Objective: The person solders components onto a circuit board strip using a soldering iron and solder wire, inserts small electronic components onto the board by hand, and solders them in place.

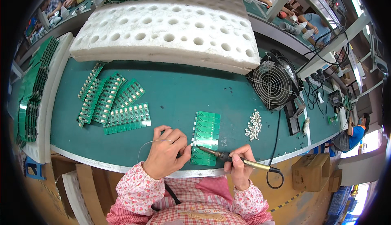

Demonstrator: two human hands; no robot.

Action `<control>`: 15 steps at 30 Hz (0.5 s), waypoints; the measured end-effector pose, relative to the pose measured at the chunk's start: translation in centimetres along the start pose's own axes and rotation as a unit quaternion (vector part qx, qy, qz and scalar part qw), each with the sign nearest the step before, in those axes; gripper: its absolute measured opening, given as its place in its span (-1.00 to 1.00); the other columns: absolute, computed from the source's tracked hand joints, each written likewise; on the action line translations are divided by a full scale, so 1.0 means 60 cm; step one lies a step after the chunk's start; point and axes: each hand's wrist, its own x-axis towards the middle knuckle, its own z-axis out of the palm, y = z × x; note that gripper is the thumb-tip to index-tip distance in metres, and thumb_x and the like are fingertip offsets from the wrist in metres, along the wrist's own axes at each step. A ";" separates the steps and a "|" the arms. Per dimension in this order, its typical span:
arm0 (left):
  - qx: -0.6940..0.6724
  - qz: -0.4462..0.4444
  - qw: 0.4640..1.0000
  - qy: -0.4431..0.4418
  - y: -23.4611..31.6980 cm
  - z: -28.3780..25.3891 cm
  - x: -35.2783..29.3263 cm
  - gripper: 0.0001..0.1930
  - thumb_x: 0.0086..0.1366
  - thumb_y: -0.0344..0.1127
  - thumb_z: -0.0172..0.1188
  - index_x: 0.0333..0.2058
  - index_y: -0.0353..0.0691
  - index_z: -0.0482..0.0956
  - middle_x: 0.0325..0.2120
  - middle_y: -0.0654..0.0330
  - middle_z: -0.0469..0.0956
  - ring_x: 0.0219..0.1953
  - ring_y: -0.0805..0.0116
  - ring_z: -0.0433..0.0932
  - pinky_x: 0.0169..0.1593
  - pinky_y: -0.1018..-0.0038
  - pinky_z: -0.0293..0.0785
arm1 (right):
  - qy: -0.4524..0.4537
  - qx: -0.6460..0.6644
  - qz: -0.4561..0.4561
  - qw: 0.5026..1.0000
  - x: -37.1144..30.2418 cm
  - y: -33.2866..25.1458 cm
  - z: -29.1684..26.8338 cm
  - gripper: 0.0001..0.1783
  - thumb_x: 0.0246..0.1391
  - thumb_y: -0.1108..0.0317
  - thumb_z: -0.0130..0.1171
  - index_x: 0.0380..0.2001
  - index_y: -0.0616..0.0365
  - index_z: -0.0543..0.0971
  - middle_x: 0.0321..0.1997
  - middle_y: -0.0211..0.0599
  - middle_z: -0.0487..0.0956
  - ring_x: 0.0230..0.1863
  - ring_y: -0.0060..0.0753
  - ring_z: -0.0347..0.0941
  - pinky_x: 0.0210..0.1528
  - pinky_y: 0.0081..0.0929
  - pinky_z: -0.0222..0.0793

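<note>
The right hand (pixel 240 164) grips a soldering iron (pixel 260 166), its tip over the near left part of a green circuit board (pixel 207 128) lying between both hands on the desk (pixel 175 92); contact is hard to confirm. The left hand (pixel 168 152), fingers curled, pinches a thin wire (pixel 156 141).

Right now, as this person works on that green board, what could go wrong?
The left hand is close to the tip of the soldering iron, so a slip might burn its fingers if the tip is hot. The iron's cord loops past the front of the table, where a snag could jerk the iron. The loose pile of small parts could scatter if knocked.
</note>
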 end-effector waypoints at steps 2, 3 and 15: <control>0.001 -0.001 1.000 -0.002 -0.001 0.001 -0.002 -0.86 0.02 -0.44 0.22 -0.58 -0.19 0.41 -0.53 0.28 0.43 -0.38 0.25 0.43 0.00 0.24 0.22 | -0.012 -0.017 0.016 1.000 -0.001 -0.004 0.001 -0.78 0.18 0.29 0.05 -0.39 0.23 0.35 -0.67 -0.34 0.48 -0.69 -0.65 0.37 -0.63 -0.68 0.29; 0.005 -0.002 1.000 -0.002 -0.002 0.003 -0.003 -0.86 0.03 -0.44 0.23 -0.58 -0.19 0.41 -0.52 0.28 0.43 -0.37 0.26 0.43 0.00 0.23 0.22 | -0.012 -0.017 0.016 1.000 -0.001 -0.003 0.001 -0.78 0.18 0.29 0.05 -0.39 0.23 0.35 -0.67 -0.34 0.48 -0.69 -0.65 0.37 -0.63 -0.68 0.29; 0.026 0.004 1.000 -0.005 -0.004 0.008 -0.002 -0.85 0.03 -0.43 0.24 -0.58 -0.17 0.41 -0.48 0.30 0.43 -0.33 0.25 0.42 0.00 0.20 0.21 | -0.015 -0.024 0.016 0.999 -0.002 0.002 0.002 -0.79 0.17 0.31 0.05 -0.39 0.23 0.35 -0.65 -0.33 0.50 -0.68 -0.65 0.40 -0.62 -0.67 0.32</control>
